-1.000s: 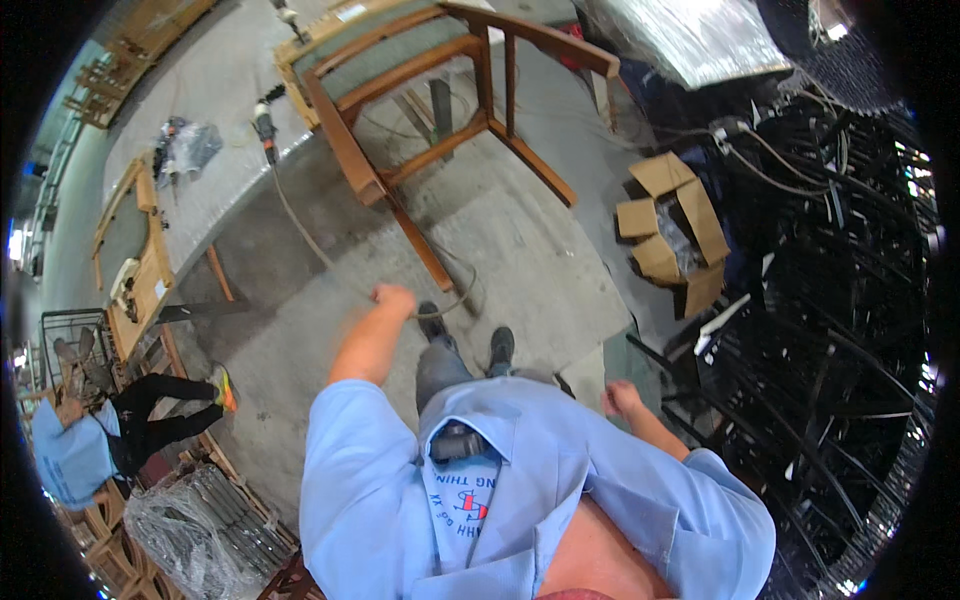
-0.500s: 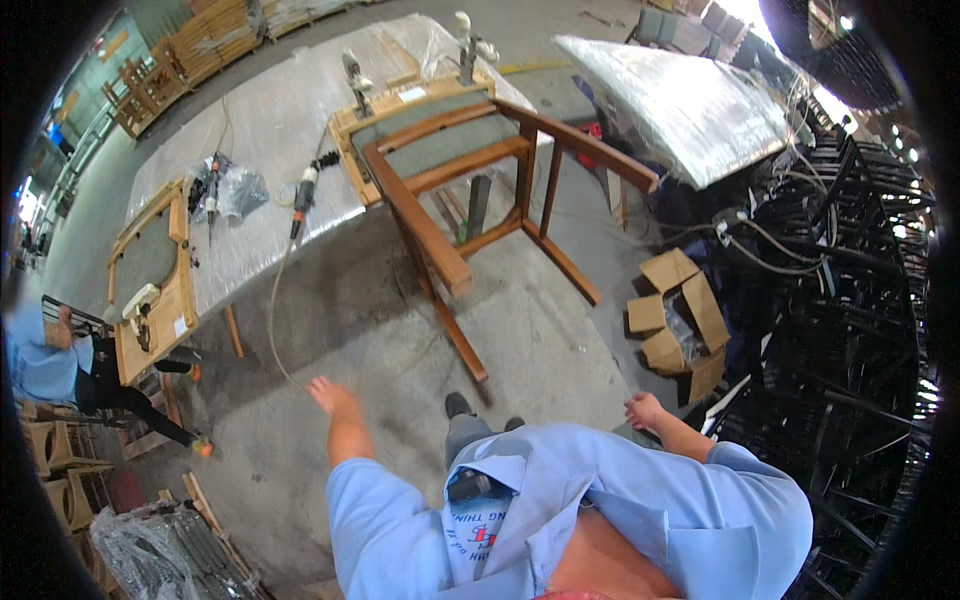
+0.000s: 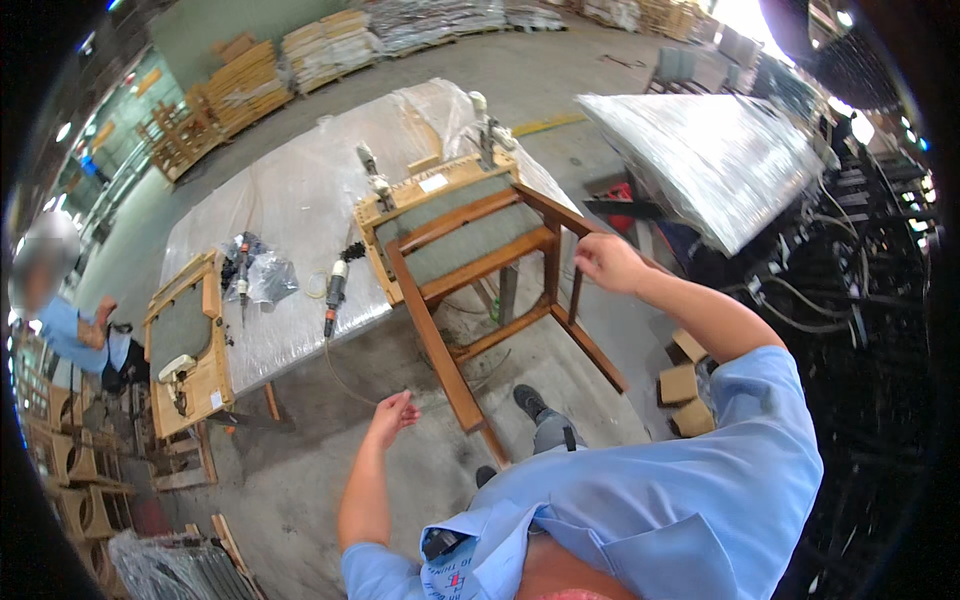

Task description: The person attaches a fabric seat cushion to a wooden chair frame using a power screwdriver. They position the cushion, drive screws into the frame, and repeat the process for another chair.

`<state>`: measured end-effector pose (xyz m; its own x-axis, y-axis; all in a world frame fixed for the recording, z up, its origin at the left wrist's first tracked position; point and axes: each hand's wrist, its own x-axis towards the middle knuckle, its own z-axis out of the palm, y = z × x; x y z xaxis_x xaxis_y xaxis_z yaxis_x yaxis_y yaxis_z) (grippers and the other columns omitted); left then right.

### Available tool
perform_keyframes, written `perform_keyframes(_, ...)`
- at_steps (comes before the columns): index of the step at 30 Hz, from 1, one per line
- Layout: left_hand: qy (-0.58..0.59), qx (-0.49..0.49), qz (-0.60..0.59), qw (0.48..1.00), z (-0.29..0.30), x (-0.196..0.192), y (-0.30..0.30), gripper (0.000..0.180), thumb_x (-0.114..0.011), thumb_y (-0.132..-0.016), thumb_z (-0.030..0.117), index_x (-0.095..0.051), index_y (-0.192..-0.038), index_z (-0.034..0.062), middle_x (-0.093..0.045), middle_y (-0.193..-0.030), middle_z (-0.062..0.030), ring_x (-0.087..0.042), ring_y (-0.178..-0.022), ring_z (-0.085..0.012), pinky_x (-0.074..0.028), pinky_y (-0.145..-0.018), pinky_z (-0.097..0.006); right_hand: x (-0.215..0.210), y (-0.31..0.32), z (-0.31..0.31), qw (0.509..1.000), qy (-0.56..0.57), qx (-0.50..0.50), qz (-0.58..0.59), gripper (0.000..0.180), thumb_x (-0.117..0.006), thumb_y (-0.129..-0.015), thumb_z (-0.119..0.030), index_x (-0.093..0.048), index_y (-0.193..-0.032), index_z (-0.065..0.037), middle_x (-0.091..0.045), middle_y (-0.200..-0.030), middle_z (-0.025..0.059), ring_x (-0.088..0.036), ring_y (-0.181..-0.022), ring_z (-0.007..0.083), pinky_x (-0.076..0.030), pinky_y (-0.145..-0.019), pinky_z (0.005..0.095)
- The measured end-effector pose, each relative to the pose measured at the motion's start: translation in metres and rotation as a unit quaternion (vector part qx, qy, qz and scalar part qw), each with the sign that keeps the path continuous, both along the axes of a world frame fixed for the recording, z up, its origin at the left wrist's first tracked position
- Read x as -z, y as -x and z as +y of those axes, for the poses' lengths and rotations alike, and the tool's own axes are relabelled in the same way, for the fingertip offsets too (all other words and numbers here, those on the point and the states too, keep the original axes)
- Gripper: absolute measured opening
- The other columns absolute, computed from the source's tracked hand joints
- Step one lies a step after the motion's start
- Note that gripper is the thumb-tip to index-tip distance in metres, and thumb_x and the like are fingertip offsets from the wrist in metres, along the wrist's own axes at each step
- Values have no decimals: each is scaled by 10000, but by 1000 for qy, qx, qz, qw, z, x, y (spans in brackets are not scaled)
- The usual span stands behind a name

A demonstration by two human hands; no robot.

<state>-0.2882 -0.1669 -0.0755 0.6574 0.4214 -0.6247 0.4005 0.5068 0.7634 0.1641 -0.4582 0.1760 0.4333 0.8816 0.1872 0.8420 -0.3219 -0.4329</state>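
Note:
A brown wooden chair frame [image 3: 440, 345] lies tilted against the table's near edge, its legs and rails pointing towards me. My right hand [image 3: 607, 262] is on its right-hand rail with the fingers curled, and it hides that part of the wood. Left of the frame's long near rail, my left hand [image 3: 397, 412] hangs in the air, open and holding nothing. Behind the frame, a light wooden jig [image 3: 375, 240] with toggle clamps [image 3: 375, 178] surrounds a grey-green panel [image 3: 440, 250]. A power screwdriver [image 3: 335, 297] with a hose lies on the table left of it.
The table [image 3: 300, 165] is covered in plastic film. A second jig [image 3: 190, 378] stands at its left end, near a seated person [image 3: 85, 335]. Right are a film-wrapped stack [image 3: 700, 150], an open carton [image 3: 680, 385] and dark metal frames [image 3: 850, 400]. The screwdriver's hose hangs near my left hand.
My right hand has risen from beside my body to the chair frame's right rail. My left hand has moved right, closer to the frame. The view has shifted, and I stand nearer the frame.

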Motion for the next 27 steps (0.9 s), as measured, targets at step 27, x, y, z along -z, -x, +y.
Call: perform_keyframes(27,168,-163,71,970,-145,-221,-122,477,-692,-929,531,-537,-1097,112,-523,-676,-69,-536,-566,-188,-456,-511,-325,89,-143,-30,697,185,207,661,116,-655,-824,-94,-582,-859,-12,-575,-693,103,-588,-532,216,-531,-498,413)
